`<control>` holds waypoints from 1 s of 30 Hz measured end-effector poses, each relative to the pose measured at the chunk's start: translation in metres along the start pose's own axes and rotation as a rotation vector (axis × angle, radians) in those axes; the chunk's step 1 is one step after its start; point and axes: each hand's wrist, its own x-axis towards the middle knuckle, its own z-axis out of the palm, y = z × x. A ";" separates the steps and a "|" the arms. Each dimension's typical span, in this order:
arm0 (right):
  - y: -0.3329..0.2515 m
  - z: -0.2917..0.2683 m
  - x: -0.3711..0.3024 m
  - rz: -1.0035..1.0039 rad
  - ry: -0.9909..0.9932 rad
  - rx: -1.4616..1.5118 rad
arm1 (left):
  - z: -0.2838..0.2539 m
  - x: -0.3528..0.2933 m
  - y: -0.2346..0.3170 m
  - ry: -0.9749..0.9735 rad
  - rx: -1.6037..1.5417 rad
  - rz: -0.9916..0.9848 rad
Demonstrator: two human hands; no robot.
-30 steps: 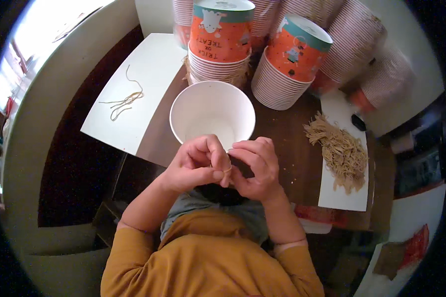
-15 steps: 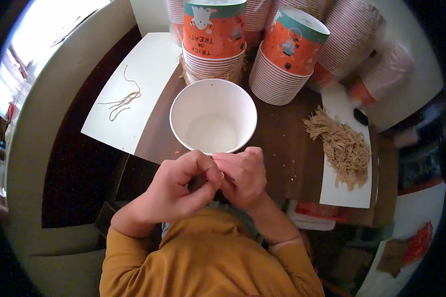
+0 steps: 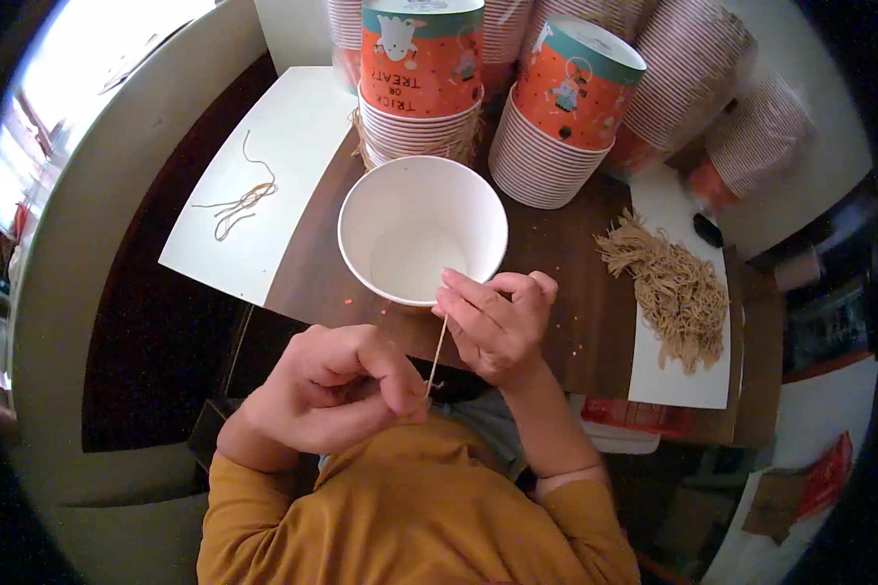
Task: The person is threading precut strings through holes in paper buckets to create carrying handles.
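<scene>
A white paper bucket [image 3: 400, 219] stands on the brown table in front of me, its mouth tilted so that the inside shows. Between my hands runs a short taut length of tan twine [image 3: 438, 349]. My left hand [image 3: 346, 380], lower and nearer my body, pinches one end of it between thumb and forefinger. At the bucket's near rim, the fingers of my right hand [image 3: 498, 322] close on the twine's upper end. Whether the twine is joined to the bucket there is hidden by the fingertips.
Stacks of upside-down orange and green paper buckets [image 3: 566, 102] stand at the back. Striped bucket stacks in plastic [image 3: 693, 63] lean behind them. A tangled heap of twine [image 3: 683, 302] lies on the right white board [image 3: 683, 390]. Loose twine [image 3: 244, 200] rests on the left white board [image 3: 215, 253].
My hands have come apart, the left going down toward my body and the right up and rightward to the rim. A stretched length of twine now shows between them.
</scene>
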 end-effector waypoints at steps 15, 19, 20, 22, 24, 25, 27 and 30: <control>0.088 -0.070 0.018 0.291 -0.468 0.678 | -0.066 -0.013 0.012 -0.007 0.630 -0.359; 0.112 -0.099 0.025 0.262 -0.735 0.510 | -0.074 0.001 0.030 -0.072 0.858 -0.476; 0.105 -0.106 0.037 0.152 -0.763 0.312 | -0.069 0.010 0.029 -0.065 0.858 -0.477; 0.084 -0.112 0.056 0.058 -0.784 0.122 | -0.053 0.025 0.026 -0.035 0.787 -0.301; 0.057 -0.099 0.072 0.390 -0.582 0.600 | -0.034 0.050 0.027 -0.080 0.758 -0.129; 0.044 -0.088 0.076 0.530 -0.629 0.803 | -0.026 0.064 0.031 -0.117 0.783 -0.113; 0.029 -0.076 0.091 0.721 -0.853 1.086 | -0.018 0.086 0.035 -0.151 0.811 -0.098; 0.031 -0.079 0.105 0.839 -0.835 0.943 | -0.028 0.101 0.036 -0.182 0.514 -0.362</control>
